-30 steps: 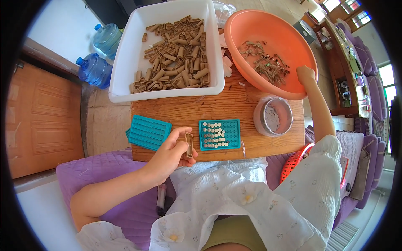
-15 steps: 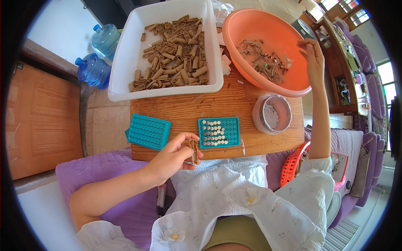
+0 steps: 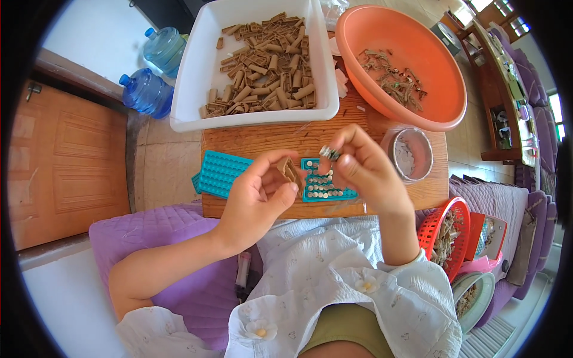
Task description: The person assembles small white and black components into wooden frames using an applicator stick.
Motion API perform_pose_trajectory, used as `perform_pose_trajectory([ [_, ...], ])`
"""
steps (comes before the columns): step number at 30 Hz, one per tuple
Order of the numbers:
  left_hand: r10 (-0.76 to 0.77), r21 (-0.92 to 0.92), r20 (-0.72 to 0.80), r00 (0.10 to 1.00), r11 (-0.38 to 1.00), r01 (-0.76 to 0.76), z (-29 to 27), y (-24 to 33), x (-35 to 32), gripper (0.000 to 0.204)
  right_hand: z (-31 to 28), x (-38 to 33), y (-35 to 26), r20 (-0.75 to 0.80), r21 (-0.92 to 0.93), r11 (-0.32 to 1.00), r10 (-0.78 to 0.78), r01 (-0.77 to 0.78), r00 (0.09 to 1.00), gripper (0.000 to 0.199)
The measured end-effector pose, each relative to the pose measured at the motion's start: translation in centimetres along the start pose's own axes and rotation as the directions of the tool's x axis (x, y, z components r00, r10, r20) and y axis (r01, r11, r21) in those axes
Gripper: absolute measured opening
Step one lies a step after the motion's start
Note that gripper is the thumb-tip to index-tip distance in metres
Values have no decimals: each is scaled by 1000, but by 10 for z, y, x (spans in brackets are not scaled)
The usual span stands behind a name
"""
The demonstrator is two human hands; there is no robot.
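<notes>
My left hand (image 3: pixel 250 197) grips a small brown plastic casing (image 3: pixel 289 172), shaped like a half tube with its hollow side showing. Just to its right, my right hand (image 3: pixel 373 173) pinches a little silver-and-green electronic part (image 3: pixel 329 153) between thumb and fingers. The two pieces are apart, held above the table. Behind and below my hands lies a teal tray (image 3: pixel 352 194) with rows of small round silver discs, partly hidden by my right hand. Another teal tray (image 3: pixel 224 173), with bare round hollows, lies left of it, on top of a further one.
A white tub (image 3: pixel 200 59) of brown casings stands at the back. Right of it, an orange basin (image 3: pixel 444 77) holds small electronic parts. A tub of grey paste (image 3: pixel 412 154) sits near the table's right edge. A red basket (image 3: pixel 428 235) stands at right.
My right hand has come from the orange basin to the casing, now with the electronic part in its fingers. The left hand has risen slightly and turned the casing. The view has shifted slightly.
</notes>
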State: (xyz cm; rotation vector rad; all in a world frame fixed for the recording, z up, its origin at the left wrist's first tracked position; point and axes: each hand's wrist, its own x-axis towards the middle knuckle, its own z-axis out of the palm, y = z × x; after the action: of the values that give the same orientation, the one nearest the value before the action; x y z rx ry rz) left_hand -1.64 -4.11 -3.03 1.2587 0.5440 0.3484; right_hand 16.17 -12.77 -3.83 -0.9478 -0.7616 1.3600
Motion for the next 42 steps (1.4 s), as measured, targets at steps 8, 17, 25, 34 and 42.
perform_pose_trajectory([
  [8,121,11,-43,992,993,-120,-3,1,-1,37,43,-7,26,-306,-325,917,-333,231,892,8],
  [17,216,131,33,976,967,-218,0,3,-2,38,61,-8,38,-404,-395,837,-528,379,747,11],
  [25,212,164,38,976,963,-216,-2,2,-3,37,60,-3,43,-352,-527,744,-632,412,691,11],
  [34,53,17,-66,996,999,-52,-3,6,-1,41,56,-1,48,-161,-638,653,-632,409,758,18],
  [42,12,-21,-77,997,1000,-14,-4,8,3,33,63,-5,80,-492,-223,934,-354,278,796,19],
])
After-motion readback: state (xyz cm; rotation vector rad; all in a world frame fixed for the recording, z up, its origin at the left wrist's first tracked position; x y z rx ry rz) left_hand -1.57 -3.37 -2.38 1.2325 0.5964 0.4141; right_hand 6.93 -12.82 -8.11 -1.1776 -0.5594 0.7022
